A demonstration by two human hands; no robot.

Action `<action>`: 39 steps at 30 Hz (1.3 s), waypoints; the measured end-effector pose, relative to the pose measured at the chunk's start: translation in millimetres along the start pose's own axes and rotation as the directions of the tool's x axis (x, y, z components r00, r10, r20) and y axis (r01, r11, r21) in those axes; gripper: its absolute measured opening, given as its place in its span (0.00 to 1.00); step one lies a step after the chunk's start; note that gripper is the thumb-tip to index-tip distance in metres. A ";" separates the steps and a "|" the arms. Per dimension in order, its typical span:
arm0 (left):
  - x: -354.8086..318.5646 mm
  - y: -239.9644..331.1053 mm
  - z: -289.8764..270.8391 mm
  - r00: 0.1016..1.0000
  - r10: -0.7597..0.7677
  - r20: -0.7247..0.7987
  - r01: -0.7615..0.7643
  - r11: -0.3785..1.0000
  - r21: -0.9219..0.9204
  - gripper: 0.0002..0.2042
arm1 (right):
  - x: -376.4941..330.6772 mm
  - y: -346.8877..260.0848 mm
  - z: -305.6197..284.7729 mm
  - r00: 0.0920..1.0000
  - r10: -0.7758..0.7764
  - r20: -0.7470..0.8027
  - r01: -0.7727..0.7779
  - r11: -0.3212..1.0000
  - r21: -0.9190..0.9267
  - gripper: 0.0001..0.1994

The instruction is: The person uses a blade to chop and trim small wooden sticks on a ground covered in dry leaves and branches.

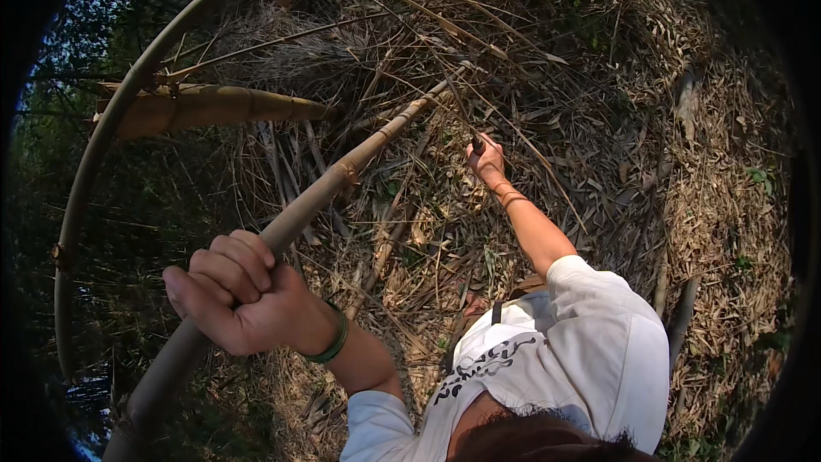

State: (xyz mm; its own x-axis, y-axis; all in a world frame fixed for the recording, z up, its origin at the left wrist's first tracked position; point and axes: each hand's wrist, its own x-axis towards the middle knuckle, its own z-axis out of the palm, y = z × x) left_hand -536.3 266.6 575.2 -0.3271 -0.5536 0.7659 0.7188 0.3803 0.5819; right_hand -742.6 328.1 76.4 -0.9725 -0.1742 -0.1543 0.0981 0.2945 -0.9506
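A long bamboo pole [321, 192] runs slantwise from the lower left up to the middle, thinning toward its far end among dry twigs. My left hand [252, 295], with a green band at the wrist, is closed around the thicker near part of this pole. Farther off and to the right, my right hand [487, 162] is wrapped round the dark handle of what looks like a machete [462, 109]. Its narrow blade points away from me, close to the pole's thin end; whether the two touch I cannot tell.
A curved bamboo stem [128, 90] arches along the left side. Behind it, a thick yellowish bamboo shoot [227, 109] points right. Thin dry branches [410, 4] cross at the top. Dry leaf litter [727, 231] covers the ground, and a short log [682, 312] lies at the right.
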 end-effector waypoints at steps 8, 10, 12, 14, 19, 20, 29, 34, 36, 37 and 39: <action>13.2 -4.5 -5.2 0.999 -0.017 0.044 0.019 0.999 -0.045 0.25 | -36.5 59.9 -35.5 0.851 0.276 0.447 0.108 0.742 -0.662 0.14; 14.0 -6.6 -9.9 0.999 -0.039 0.016 0.040 0.999 -0.023 0.25 | -36.8 42.4 -49.3 0.761 0.062 0.646 0.494 0.592 -0.637 0.13; 10.8 -7.4 -15.4 0.995 -0.045 0.088 0.051 0.996 -0.070 0.23 | -21.7 -3.0 -48.0 0.702 -0.075 0.708 0.666 0.421 -0.616 0.13; 4.9 -6.0 -21.3 0.997 -0.033 0.073 0.040 0.995 -0.094 0.22 | -8.7 -54.7 -46.1 0.481 -0.198 0.854 0.862 0.285 -0.419 0.12; -5.5 -3.2 -29.9 0.988 0.003 0.155 0.014 0.994 -0.110 0.20 | 46.5 -105.2 -64.7 0.024 -0.428 0.903 0.995 0.101 0.021 0.11; -6.4 -3.4 -30.2 0.988 0.006 0.153 0.010 0.994 -0.107 0.20 | 73.2 -98.9 -75.8 0.057 -0.541 0.839 0.998 0.007 -0.062 0.11; -5.7 -19.8 -46.2 0.999 0.014 0.047 -0.009 0.995 -0.104 0.20 | 127.3 -90.8 -96.7 0.614 -0.187 0.767 0.784 0.260 -0.564 0.10; -11.6 -19.0 -45.8 0.991 0.036 0.125 -0.023 0.994 -0.105 0.18 | 77.7 -133.8 -101.1 0.087 -0.311 0.946 0.991 0.122 -0.051 0.08; -13.4 -20.7 -43.6 0.992 0.029 0.120 -0.021 0.998 -0.066 0.17 | 116.2 -124.1 -102.8 0.154 -0.385 0.910 0.983 -0.033 -0.180 0.07; -13.8 -22.0 -42.9 0.993 0.005 0.118 0.001 0.999 -0.051 0.18 | 140.6 -109.9 -105.0 0.589 -0.317 0.743 0.795 0.065 -0.603 0.07; -12.8 -25.7 -44.3 0.995 0.043 0.094 -0.036 0.997 -0.071 0.18 | 187.2 -81.6 -99.4 0.802 -0.377 0.464 0.557 0.191 -0.808 0.12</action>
State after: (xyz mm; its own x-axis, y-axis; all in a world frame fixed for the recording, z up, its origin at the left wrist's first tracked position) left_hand -523.3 231.1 538.3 -0.3526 -0.4645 0.8124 0.7716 0.3467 0.5332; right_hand -953.6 364.9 151.8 -0.7188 -0.6865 0.1096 -0.6938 0.7184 -0.0503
